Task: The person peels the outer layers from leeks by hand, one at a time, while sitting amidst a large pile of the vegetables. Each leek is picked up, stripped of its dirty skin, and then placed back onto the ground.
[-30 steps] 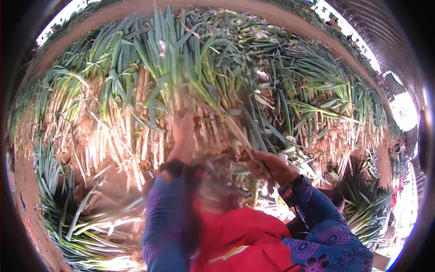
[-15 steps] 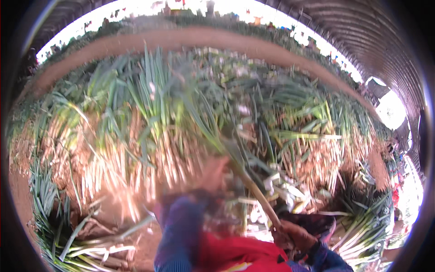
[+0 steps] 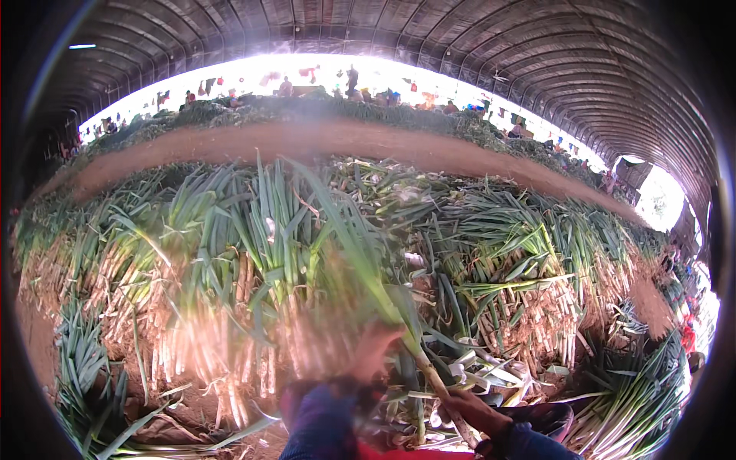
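My right hand (image 3: 477,410) is closed around the pale lower stalk of a long green onion (image 3: 368,264), which slants up and to the left over the heap. My left hand (image 3: 373,351) is blurred and raised against the same stalk higher up, where the green leaves begin; its grip is not clear. Both forearms wear dark blue patterned sleeves and enter from the bottom edge. In front of me lies a wide heap of green onions (image 3: 230,253), leaves up and pale roots toward me.
More onion piles (image 3: 529,261) stretch right, and loose leaves (image 3: 84,368) lie at lower left. A bare earth path (image 3: 307,142) runs behind the heap. Several people (image 3: 351,79) stand far back under the dark arched roof (image 3: 383,31).
The view has tilted up from the heap to show the path and roof. My right hand dropped lower right with the stalk; my left hand stayed on it higher up.
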The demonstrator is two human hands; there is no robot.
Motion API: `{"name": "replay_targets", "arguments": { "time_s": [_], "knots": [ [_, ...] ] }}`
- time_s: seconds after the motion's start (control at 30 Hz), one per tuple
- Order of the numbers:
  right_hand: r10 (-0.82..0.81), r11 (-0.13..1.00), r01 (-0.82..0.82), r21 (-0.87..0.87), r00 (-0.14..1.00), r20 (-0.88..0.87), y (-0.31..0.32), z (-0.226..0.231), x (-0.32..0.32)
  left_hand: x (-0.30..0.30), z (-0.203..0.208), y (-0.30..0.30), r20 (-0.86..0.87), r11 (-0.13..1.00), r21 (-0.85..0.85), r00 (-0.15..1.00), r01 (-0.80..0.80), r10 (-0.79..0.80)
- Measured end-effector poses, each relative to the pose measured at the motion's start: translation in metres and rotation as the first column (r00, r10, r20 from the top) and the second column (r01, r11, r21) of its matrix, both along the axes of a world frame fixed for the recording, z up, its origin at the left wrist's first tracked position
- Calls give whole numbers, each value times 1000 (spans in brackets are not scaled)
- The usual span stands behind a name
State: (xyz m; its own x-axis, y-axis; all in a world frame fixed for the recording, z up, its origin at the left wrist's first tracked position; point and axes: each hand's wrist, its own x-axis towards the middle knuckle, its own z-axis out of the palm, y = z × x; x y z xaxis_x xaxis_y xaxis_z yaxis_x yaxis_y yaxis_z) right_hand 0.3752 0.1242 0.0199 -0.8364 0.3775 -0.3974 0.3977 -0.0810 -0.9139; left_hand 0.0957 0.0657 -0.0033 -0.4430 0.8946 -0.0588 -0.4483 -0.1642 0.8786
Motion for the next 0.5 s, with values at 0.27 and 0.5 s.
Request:
{"name": "replay_targets", "arguments": {
  "time_s": [0.27, 0.5],
  "knots": [
    [-9, 981, 75, 181, 940, -340, 10, 39, -119, -13, -16, -6, -143, 995, 88, 989, -37, 49],
    [175, 914, -52, 403, 945, -275, 19, 44, -129, -14, -12, -16, -213, 972, 177, 958, -157, 193]
  ]
}}
